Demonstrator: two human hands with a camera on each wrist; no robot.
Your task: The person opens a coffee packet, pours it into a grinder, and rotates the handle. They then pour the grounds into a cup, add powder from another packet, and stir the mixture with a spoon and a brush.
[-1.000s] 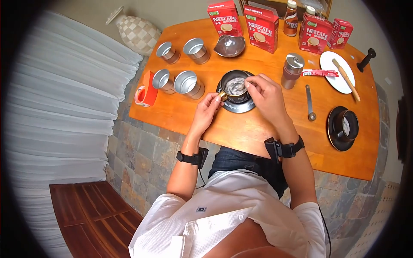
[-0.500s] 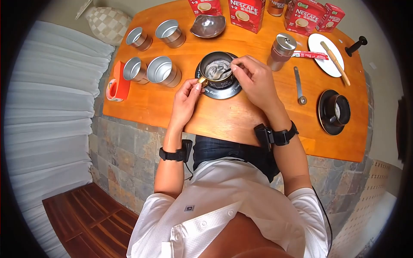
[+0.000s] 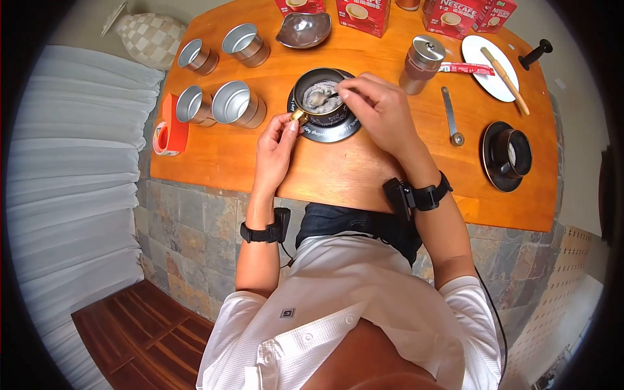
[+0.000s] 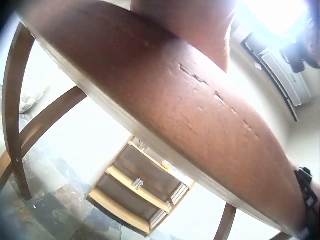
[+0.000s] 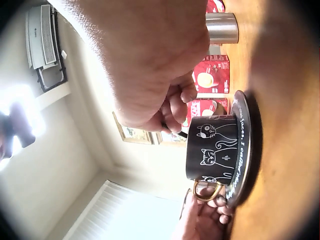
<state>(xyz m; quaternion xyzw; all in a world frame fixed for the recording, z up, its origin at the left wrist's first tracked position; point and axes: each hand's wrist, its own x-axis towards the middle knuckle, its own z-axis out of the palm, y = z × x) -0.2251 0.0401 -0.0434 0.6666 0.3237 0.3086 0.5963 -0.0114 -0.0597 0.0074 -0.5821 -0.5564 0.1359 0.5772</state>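
A black cup [image 3: 327,119] with white cat drawings and a gold handle [image 5: 208,193] stands upright on a black saucer [image 3: 325,136] with white lettering. My left hand [image 3: 275,148] pinches the handle at the cup's near left side. In my right hand [image 3: 382,112], thumb and fingertips grip the dark stem of a spoon [image 3: 329,97] above the rim. The spoon's bowl dips into a pale, frothy-looking mixture [image 3: 314,90] inside the cup. The right wrist view shows the stem [image 5: 180,133] slanting from the fingers to the cup's mouth.
Several metal cups [image 3: 238,104] and a red tape dispenser [image 3: 174,127] stand left. A glossy bowl [image 3: 303,30] and red Nescafe boxes [image 3: 364,14] are behind. Rightward are a grinder [image 3: 422,62], crank handle [image 3: 450,117], white plate [image 3: 478,55] with brush [image 3: 507,81], and a second black cup [image 3: 518,155].
The spoon has swept round inside the cup, its bowl now toward the left side. My left hand keeps its hold on the handle. The head view has shifted, moving the table up and left in frame.
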